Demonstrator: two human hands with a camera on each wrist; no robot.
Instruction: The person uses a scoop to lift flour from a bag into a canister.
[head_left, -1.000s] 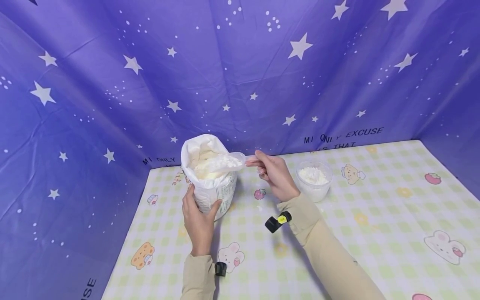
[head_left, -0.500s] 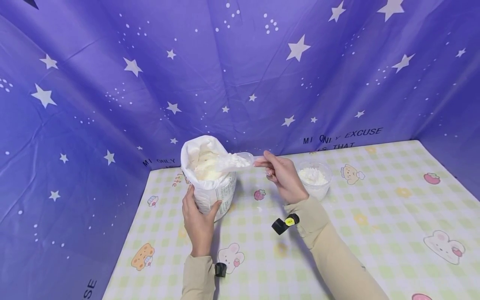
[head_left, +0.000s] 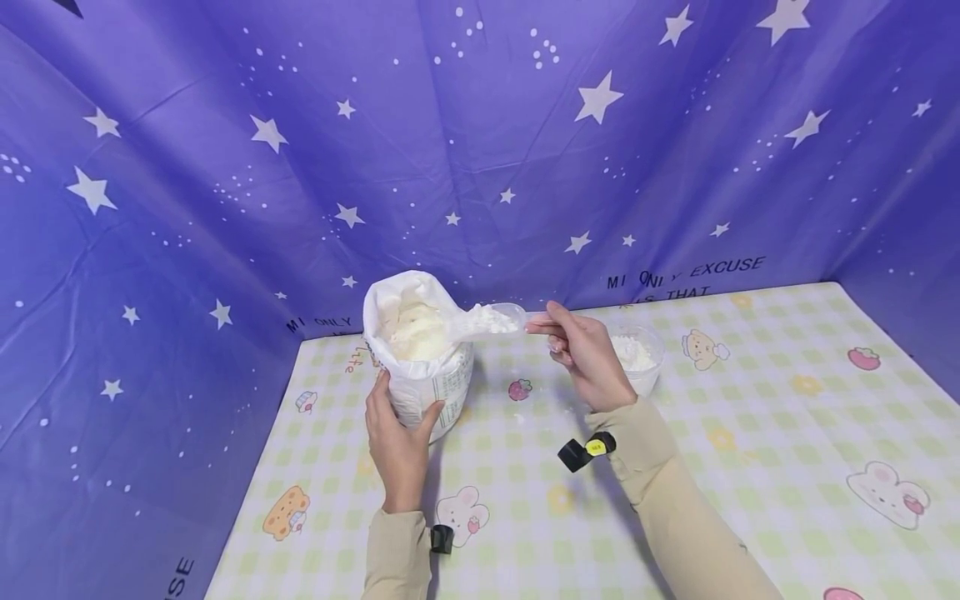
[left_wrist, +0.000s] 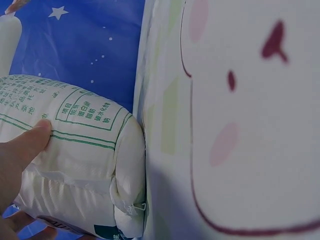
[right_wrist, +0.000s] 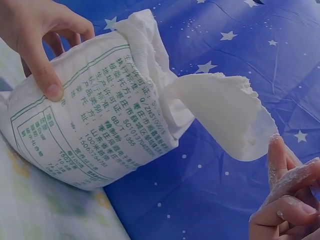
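Note:
My left hand (head_left: 401, 454) grips the side of an open white cloth bag of flour (head_left: 431, 392), thumb toward the green print. The bag stands upright with its mouth spread and pale flour (head_left: 416, 329) inside. In my right hand (head_left: 588, 362), the fingers pinch the handle of a translucent plastic scoop (right_wrist: 225, 112). White powder is heaped in the scoop, which lies level just over the bag's right rim. White dust coats the right fingers (right_wrist: 295, 175) in the right wrist view. Behind the right hand sits a clear round tub (head_left: 647, 379) of white powder, partly hidden.
A checkered tablecloth (head_left: 780, 417) with cartoon prints covers the table. Close behind the bag hangs a purple star-printed curtain (head_left: 480, 150), which also runs along both sides. Black wrist straps (head_left: 442, 538) show at the sleeves.
My right hand has moved right with the loaded scoop, drawing most of it out past the bag's mouth. The hand now overlaps the tub. The left hand and bag have stayed put.

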